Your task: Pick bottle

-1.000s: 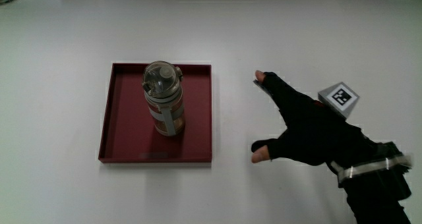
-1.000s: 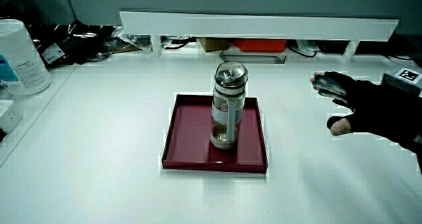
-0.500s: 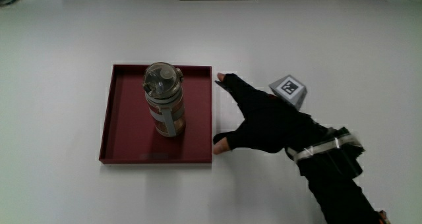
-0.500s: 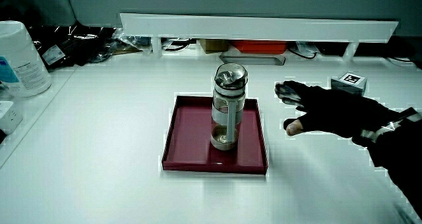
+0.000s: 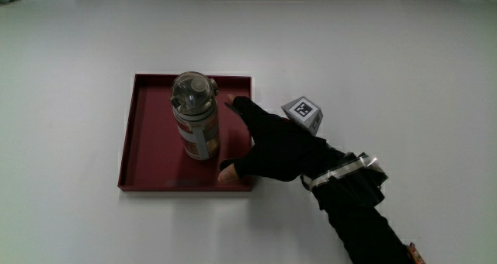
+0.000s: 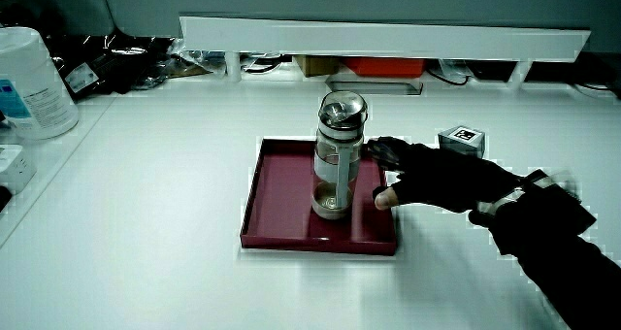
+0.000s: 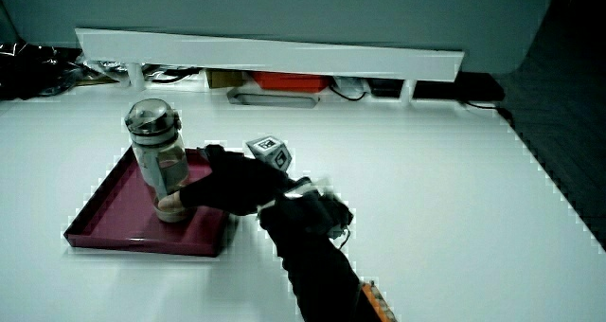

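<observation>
Main view alone shows hand (image 5: 272, 146) apart from bottle (image 5: 195, 116).

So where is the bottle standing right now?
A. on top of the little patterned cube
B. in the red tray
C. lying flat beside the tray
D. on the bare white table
B. The bottle stands upright inside the red tray, and the hand reaches over the tray's edge beside it with spread fingers, not gripping it yet.
</observation>
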